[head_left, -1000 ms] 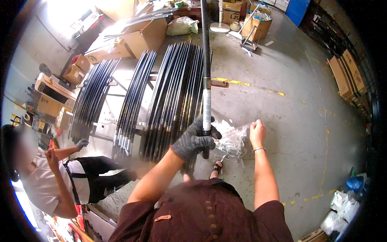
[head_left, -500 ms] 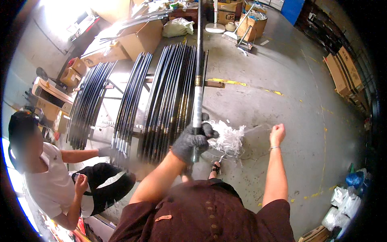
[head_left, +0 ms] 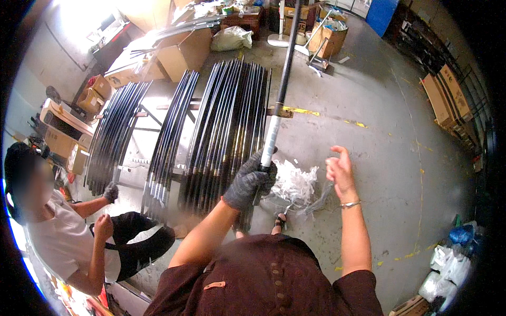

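Note:
A long black pole (head_left: 287, 79) rises steeply in front of me, its top leaning right and running out of view. My left hand (head_left: 247, 181), in a dark grey glove, is closed round its lower end. Just above the glove is a pale, shiny section (head_left: 271, 134) of the pole. My right hand (head_left: 342, 174) is bare, with a bracelet at the wrist. Its index finger is raised and apart from the others, and nothing shows in it. A clear plastic strip (head_left: 320, 200) hangs just left of that wrist. Behind it a heap of white plastic scraps (head_left: 295, 181) lies on the floor.
Several rows of black poles (head_left: 224, 137) lie on a rack to the left. Beside them a co-worker in a white shirt (head_left: 68, 226) sits, one hand gloved. Cardboard boxes (head_left: 182, 55) stand beyond. A broom (head_left: 311, 45) is at the back, wrapped bundles (head_left: 450, 263) at right.
The pole's top has swung right. My right hand has come left and its fingers have parted; the plastic strip has dropped away from it. The co-worker's gloved hand has left the poles.

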Motion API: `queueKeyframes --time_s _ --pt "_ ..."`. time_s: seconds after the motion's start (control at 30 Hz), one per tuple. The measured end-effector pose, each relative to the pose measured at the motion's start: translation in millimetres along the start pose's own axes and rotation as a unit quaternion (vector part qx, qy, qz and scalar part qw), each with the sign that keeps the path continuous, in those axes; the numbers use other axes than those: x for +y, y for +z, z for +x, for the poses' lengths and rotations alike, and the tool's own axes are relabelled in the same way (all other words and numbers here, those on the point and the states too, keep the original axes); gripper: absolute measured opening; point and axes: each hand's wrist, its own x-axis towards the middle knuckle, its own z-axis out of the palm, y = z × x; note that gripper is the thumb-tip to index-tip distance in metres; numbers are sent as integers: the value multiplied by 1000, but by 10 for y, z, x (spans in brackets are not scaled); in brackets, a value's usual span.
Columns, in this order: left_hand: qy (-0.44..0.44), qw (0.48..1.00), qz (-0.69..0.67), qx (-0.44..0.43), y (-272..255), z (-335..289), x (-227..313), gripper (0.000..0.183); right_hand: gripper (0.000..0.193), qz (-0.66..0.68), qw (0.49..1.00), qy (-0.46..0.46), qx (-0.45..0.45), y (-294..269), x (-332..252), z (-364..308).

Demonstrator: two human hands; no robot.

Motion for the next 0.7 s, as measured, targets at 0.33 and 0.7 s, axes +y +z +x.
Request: queueKeyframes --time_s 0.33,0.7 --pt "6 999 45 4 142 -61 -35 72 18 -331 918 -171 -135 1141 -526 -472" --pt "250 937 234 66 177 77 -403 60 7 -432 845 -313 -49 1271 -457 -489"
